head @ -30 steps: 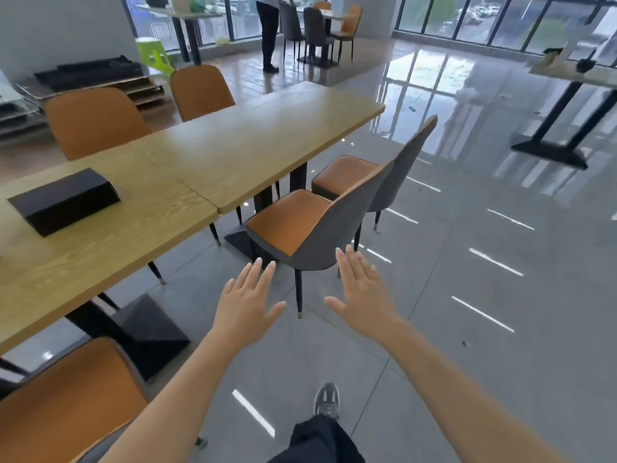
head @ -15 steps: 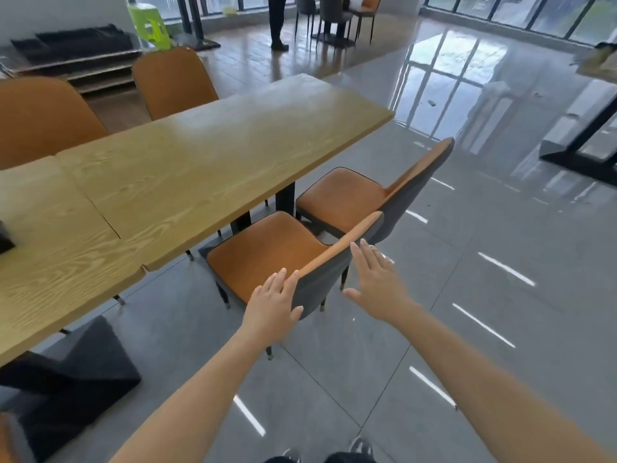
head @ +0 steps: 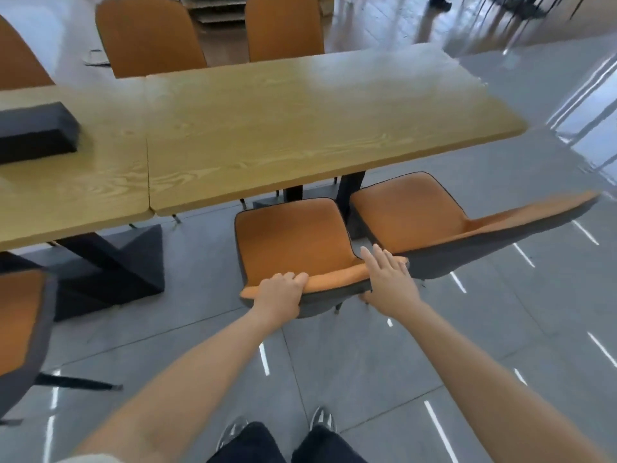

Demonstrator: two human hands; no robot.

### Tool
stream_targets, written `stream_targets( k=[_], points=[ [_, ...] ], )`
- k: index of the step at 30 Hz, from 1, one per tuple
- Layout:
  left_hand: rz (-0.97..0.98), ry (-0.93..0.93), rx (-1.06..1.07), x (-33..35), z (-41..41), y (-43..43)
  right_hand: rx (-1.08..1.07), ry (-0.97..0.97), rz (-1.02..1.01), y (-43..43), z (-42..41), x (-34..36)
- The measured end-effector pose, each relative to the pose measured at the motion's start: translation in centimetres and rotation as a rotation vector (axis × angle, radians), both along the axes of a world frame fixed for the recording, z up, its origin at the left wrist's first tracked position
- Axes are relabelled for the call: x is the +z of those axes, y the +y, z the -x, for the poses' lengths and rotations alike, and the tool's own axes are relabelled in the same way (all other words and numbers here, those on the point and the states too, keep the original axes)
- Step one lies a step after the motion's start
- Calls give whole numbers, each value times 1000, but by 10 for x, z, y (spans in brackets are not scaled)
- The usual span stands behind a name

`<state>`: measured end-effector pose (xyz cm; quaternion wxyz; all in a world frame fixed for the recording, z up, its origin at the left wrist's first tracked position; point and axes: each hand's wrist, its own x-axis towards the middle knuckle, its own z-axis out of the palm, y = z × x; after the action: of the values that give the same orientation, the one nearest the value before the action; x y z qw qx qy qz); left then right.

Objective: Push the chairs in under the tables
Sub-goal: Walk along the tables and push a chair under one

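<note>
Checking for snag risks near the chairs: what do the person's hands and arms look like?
No gloves, rings or watch visible on the left hand or right hand. Both forearms are uncovered; a pale sleeve edge shows high on the left arm only.

Desk: pale wood, visible grain, satin sheen. Chair: smooth matt orange padding, grey back. Floor: glossy grey tiles. Box: matt black.

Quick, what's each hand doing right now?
Left hand: grips the backrest top of the near chair.
Right hand: open and flat, at that backrest's right end.
</note>
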<state>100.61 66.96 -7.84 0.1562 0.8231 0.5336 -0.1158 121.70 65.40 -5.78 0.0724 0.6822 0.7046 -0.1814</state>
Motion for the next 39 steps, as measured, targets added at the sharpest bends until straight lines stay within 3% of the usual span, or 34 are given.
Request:
stream_targets(
  k=[5,10,27,35,39],
  points=[
    [-29,53,7,0,5,-3,118,-84,-86,7,-21,-19],
    [-49,87,2,-1,30,-5,181,2,-219,4,-12,-28],
    [-136,128,52,-7,176,-51,317,75,-83,-50,121,-34],
    [-112,82,215,-8,236,-105,465,112,-56,-58,177,-35],
    [-108,-37,353,-1,272,-129,563,121,-60,-58,219,-36]
  ],
)
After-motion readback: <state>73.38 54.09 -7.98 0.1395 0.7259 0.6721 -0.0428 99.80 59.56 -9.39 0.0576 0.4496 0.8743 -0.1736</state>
